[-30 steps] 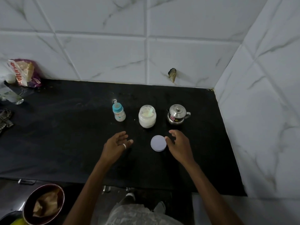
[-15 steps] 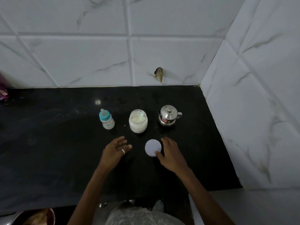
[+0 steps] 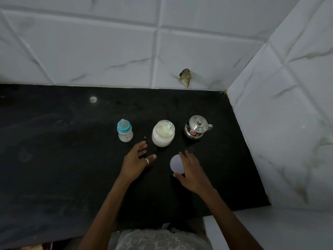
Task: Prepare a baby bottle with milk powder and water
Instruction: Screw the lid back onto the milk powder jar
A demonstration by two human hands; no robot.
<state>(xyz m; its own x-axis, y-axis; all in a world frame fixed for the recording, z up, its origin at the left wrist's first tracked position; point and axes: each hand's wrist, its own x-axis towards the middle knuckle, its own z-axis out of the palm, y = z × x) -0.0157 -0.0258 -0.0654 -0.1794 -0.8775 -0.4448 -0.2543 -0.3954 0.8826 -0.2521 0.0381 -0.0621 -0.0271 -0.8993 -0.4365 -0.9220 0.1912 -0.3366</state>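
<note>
Your right hand (image 3: 191, 173) has slid onto the lid (image 3: 176, 164), fingers spread flat; left hand (image 3: 136, 160) hovers, fingers apart. Baby bottle (image 3: 124, 131): light, tippy; grip its waist.

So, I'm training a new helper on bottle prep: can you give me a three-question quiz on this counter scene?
1. True or false: the powder jar has its lid screwed on.
2. Which item stands between the baby bottle and the steel kettle? A) the powder jar B) a cup C) a plate
3. Fill in: the right hand rests at the white ____ lying flat on the counter.

Key
1. False: the jar is open, with a scoop inside.
2. A
3. lid. The left hand is empty and spread open.
</note>
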